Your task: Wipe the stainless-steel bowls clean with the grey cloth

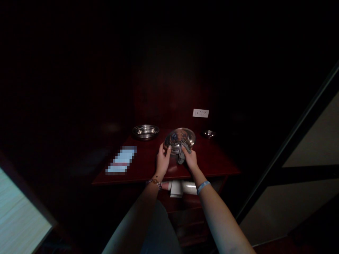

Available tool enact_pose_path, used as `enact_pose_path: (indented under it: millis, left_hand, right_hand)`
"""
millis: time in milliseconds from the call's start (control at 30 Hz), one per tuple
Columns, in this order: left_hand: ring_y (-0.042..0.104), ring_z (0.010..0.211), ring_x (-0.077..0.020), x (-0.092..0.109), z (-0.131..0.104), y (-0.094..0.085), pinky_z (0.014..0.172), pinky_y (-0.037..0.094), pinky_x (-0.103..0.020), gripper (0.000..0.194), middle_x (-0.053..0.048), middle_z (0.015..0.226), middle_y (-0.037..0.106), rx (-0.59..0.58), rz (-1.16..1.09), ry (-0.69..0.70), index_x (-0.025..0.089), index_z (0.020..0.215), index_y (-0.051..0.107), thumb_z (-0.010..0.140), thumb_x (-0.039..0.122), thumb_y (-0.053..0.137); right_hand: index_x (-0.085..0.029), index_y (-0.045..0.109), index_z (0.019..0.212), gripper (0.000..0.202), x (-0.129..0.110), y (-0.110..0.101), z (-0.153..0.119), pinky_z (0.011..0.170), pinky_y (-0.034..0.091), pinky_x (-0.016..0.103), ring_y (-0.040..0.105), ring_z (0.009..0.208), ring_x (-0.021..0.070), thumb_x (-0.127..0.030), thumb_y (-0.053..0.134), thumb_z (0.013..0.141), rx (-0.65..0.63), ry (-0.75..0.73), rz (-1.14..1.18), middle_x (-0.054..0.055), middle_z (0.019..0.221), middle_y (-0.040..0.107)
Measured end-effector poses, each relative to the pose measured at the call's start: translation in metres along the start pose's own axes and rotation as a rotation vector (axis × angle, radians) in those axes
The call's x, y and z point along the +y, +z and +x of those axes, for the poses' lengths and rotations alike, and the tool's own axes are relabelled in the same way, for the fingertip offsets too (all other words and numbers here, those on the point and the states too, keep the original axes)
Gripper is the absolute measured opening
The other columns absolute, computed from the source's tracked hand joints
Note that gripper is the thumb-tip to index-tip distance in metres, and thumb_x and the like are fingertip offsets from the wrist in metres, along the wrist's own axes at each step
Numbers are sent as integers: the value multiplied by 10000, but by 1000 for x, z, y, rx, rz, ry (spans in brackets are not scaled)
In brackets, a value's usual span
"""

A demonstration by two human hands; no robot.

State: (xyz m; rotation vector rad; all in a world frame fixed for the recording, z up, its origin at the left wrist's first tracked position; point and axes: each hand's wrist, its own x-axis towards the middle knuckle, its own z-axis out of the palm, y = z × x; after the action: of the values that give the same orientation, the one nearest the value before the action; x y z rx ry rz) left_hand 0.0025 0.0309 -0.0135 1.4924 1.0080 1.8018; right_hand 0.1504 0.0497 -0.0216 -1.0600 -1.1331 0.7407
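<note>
A shiny round metal plate is held up, tilted, above the dark red shelf. My left hand grips its left rim, thumb on the near face. My right hand is closed on a grey cloth, pressing it against the plate's lower right part. The fingers behind the plate are hidden. On the shelf to the left sits a wider metal dish, which looks like several stacked together. A small metal bowl stands to the right, apart from both hands.
A blurred-out pale flat object lies on the shelf's left side. A white wall socket is on the back panel. Under the shelf top lie a white box and a white cylindrical stack. A pale wooden surface edges the lower left.
</note>
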Motion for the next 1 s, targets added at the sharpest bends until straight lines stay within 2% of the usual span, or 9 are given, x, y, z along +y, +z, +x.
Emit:
enact_pose_path:
  millis: [133,200,300,400,500,600,700,833,1000]
  left_hand:
    - [651,1094,-224,-12,2,5,989,491,-387,491,-120,1192,685,-150,-60,-29,177,1210,555,793,400,686]
    - [638,1123,-229,-17,3,6,1018,471,-409,454,-125,1207,678,-164,-61,-22,172,1182,565,796,384,675]
    - [652,1085,-225,-19,4,6,998,482,-405,408,-129,1181,684,-134,-79,-23,159,1122,578,797,393,657]
    - [690,921,-202,-13,4,5,887,531,-358,390,-115,1033,716,-92,-69,-62,143,1078,580,811,421,634]
    - [690,795,-168,-2,2,2,796,539,-298,411,-74,923,722,-44,-35,-58,154,1160,559,863,438,578]
    - [692,827,-157,7,-1,-1,786,533,-268,483,-68,975,723,18,-36,-15,175,1282,514,891,457,548]
    - [691,814,-160,10,-3,-5,774,531,-266,469,-68,947,727,47,24,-7,171,1247,552,893,478,545]
    - [691,906,-177,4,-2,-4,836,531,-290,424,-84,1035,721,-4,4,5,187,1192,577,880,474,568]
    - [660,1061,-215,-9,1,4,941,513,-360,492,-121,1205,669,-152,-58,-47,186,1213,530,808,427,669]
  right_hand:
    - [-130,742,866,474,-1,-1,0,738,520,288,695,798,218,-577,697,712,-28,8,19,82,858,764]
    - [-142,742,872,459,-1,0,0,754,522,295,695,803,220,-571,697,716,-48,12,29,75,856,763]
    - [-150,743,868,444,-2,1,-1,758,522,293,695,800,215,-563,706,710,-62,12,30,70,859,764]
    - [-135,741,853,458,-2,2,-1,733,520,282,693,783,208,-567,709,704,-44,5,37,78,854,764]
    - [-121,740,841,474,-1,3,0,702,517,271,692,765,206,-575,700,708,-1,0,23,81,828,762]
    - [-119,744,841,483,0,3,0,690,515,272,694,770,214,-581,696,711,34,-10,-22,82,811,760]
    - [-122,748,870,483,0,2,0,719,519,280,697,811,221,-578,688,722,33,-17,-26,89,847,764]
    - [-129,746,902,473,1,0,1,757,520,284,698,829,217,-565,692,725,14,-6,-3,89,891,768]
    - [-128,743,902,482,3,-1,2,752,521,289,696,809,215,-571,695,722,-22,-1,45,86,889,766]
